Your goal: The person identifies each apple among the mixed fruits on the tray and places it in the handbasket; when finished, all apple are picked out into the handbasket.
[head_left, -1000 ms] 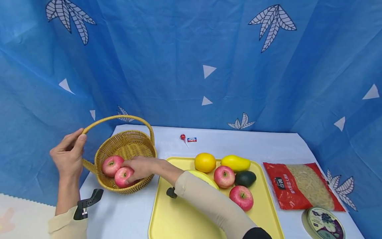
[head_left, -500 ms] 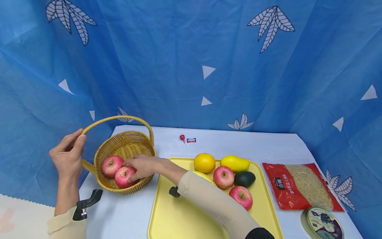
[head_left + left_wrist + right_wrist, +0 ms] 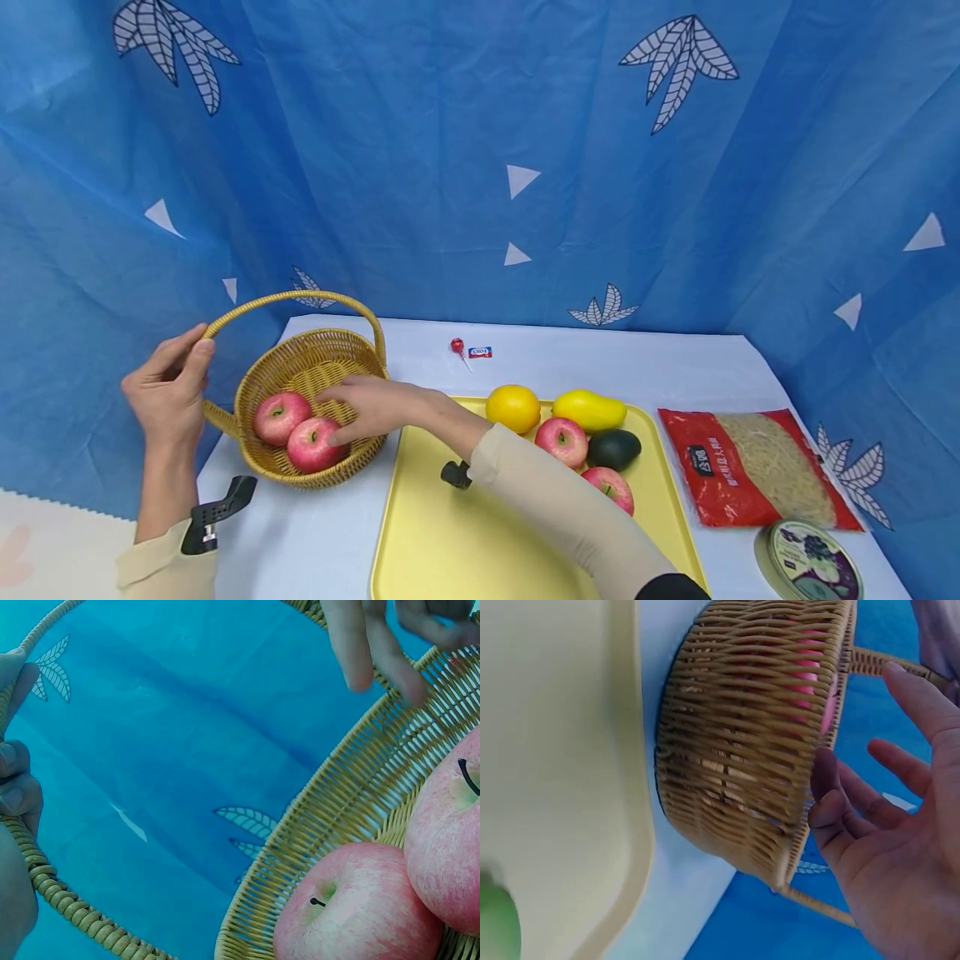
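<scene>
Two apples (image 3: 313, 447) in the basket (image 3: 300, 357), near the right fingers (image 3: 349, 652)

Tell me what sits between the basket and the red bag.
The yellow tray, holding fruit and partly behind the right sleeve; the head view shows it.
</scene>
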`<state>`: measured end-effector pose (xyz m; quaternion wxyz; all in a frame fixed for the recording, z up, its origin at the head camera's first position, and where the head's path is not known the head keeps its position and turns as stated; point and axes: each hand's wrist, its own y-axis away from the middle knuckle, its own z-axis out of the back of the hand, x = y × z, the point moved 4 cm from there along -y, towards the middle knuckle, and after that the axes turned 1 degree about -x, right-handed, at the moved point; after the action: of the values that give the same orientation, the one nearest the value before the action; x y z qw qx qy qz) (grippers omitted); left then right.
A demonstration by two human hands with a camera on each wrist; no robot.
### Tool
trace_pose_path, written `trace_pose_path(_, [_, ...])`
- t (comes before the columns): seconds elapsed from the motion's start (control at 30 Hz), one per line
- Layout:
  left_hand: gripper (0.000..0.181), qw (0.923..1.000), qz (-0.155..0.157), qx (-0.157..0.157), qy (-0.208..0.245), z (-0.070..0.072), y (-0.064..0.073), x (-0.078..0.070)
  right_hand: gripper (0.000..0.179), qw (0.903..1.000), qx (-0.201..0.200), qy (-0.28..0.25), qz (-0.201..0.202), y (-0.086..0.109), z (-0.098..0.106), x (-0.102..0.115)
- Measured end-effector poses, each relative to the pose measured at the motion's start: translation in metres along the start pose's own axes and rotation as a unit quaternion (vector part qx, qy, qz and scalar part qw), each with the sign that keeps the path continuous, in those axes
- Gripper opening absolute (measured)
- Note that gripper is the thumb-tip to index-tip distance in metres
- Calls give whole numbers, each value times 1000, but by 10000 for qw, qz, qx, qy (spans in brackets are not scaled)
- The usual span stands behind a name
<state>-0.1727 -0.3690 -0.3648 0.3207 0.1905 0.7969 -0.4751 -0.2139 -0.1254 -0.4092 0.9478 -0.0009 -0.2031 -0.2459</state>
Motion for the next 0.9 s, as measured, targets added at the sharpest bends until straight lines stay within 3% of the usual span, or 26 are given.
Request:
trace_pose_path(0.27, [27,10000,-13,-21,34,1,-1,1,69,9997,-127,-58,206,27,17,-3])
trace_pose_path(0.63, [26,9999,-92,7,86,3,-1,3,70,9992,-261,-45,311,69,22,-10])
trace_pose_path(0.9, [27,9999,-49,24,94,1,-1,4,65,9984,-548,-134,88,108,24,-20])
